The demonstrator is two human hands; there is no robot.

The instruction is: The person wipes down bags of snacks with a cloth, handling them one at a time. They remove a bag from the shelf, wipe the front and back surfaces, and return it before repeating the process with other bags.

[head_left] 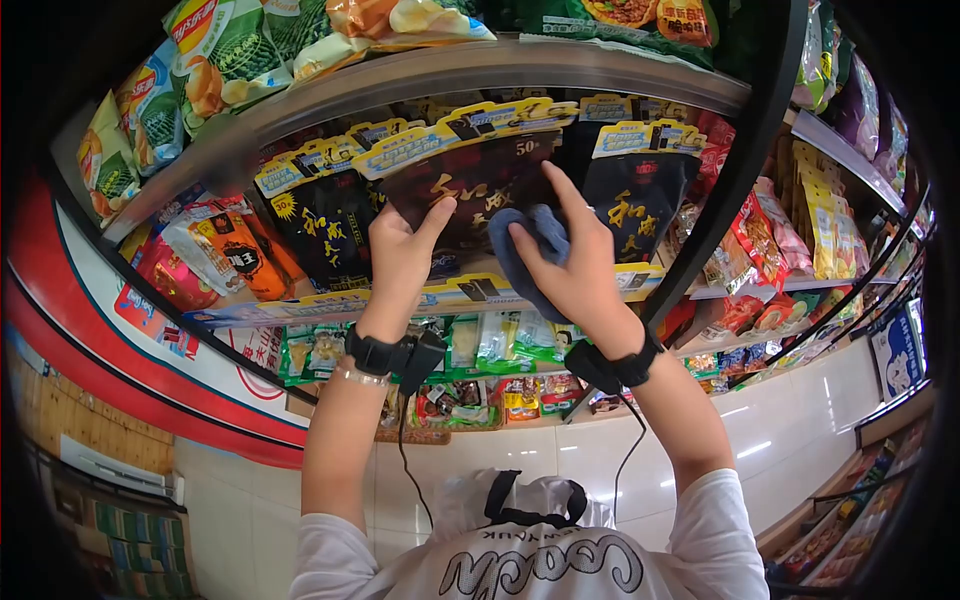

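Note:
My left hand (405, 250) grips the left side of a dark maroon packet (490, 180) with gold characters, a "50" mark and a yellow-and-blue header, its thumb across the front. My right hand (575, 255) is closed around a crumpled blue-grey cloth (532, 245) that covers the packet's lower right. The right index finger reaches up to the packet's right edge. Behind and beside it on the shelf stand similar black packets, one black packet (325, 225) at left and another black packet (635, 200) at right. The fingers behind the held packet are hidden.
Bags of chips (225, 60) line the shelf above. Orange and red snack packs (240, 250) sit to the left. A black shelf post (735, 150) rises close to my right hand. Green snack packs (510, 340) fill the lower shelf. Cables hang from both wrist bands.

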